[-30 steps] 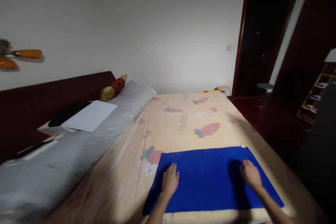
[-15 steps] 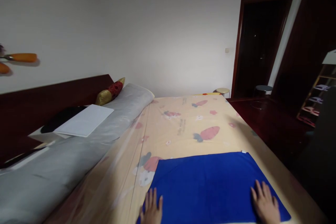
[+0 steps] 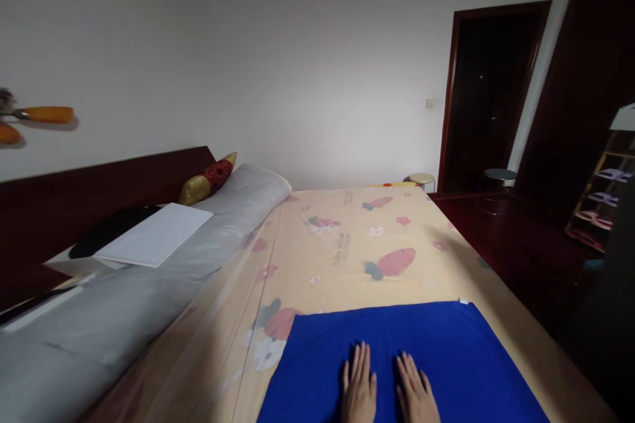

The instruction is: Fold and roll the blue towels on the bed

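Spread flat across the near part of a bed with a cream sheet (image 3: 342, 277) printed with pink carrots, flowers and small lettering: a plain royal-blue rectangular cloth (image 3: 476, 363), nearly smooth, cut off below by the bottom of the view. At its far right corner, a small white label (image 3: 464, 302). Under its far left corner, partly covered, a printed carrot. Palm down on the middle of the cloth, near its lower visible part: left hand (image 3: 360, 393) and right hand (image 3: 419, 400), side by side with a narrow strip of blue between. Both flattened and unclenched, fingers stretched forward and pointing away, apparently touching the fabric; wrists out of view.

Along the left side of the bed, a long grey roll of bedding (image 3: 198, 251), and partly over it a flat white rectangular panel (image 3: 156, 238), overlapping a flat black object (image 3: 112, 228). Behind these, a dark red-brown wooden headboard (image 3: 99, 178), and near its far end a red cushion with gold ends (image 3: 208, 180). On the pale wall at left, orange-handled pieces (image 3: 47, 114). Beyond the far end of the bed, a round cream-topped stool (image 3: 422, 178); farther right, a round dark-topped stool (image 3: 499, 174) before a dark door (image 3: 496, 99), and a rack of light-coloured footwear (image 3: 602, 197).
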`<state>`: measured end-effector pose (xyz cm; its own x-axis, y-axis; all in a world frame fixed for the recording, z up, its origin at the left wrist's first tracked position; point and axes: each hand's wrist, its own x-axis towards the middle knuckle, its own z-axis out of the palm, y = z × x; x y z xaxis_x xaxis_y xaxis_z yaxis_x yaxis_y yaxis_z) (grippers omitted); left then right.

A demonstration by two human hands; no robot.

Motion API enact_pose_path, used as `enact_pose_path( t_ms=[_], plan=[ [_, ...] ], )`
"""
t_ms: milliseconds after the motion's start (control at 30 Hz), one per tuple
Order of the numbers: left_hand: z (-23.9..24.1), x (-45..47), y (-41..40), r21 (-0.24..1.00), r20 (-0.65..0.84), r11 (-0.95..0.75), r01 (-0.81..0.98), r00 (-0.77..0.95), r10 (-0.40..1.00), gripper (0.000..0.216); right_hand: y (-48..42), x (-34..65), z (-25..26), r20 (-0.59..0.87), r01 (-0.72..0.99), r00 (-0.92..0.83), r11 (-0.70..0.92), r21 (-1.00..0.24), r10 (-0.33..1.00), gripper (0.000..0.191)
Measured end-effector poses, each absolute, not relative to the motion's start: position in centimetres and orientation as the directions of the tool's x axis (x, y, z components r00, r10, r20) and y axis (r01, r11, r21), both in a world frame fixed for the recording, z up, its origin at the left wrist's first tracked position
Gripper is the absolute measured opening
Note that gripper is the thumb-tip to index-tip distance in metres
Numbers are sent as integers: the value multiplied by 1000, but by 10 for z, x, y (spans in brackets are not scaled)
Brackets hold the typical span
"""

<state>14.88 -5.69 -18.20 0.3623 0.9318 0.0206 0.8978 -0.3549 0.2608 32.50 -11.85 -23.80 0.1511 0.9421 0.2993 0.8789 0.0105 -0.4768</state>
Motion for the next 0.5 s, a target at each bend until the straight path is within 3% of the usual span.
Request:
enact_pose_path(
  t_ms=[100, 200, 300, 433, 500],
  plan=[
    [-194, 173, -40, 323, -78, -425, 846, 471, 879, 56, -80, 300, -244, 266, 886, 117, 20, -463, 957, 67],
    [-195, 174, -12, 354, -87, -489, 797, 549, 831, 56, -47, 309, -230, 273, 881, 31, 102, -462, 961, 63],
    [-183, 141, 25, 275, -36, -488, 828, 516, 856, 55, -30, 363, -213, 218, 883, -85, 175, -435, 972, 52],
    [-170, 56, 69, 2, -6, -140, 990, 140, 990, 53, -39, 479, -218, 174, 936, 259, -203, -286, 950, 53],
    [-171, 22, 80, -72, 33, -60, 996, 63, 998, 57, -51, 521, -230, 195, 921, 350, -299, -249, 916, 62]
  ],
)
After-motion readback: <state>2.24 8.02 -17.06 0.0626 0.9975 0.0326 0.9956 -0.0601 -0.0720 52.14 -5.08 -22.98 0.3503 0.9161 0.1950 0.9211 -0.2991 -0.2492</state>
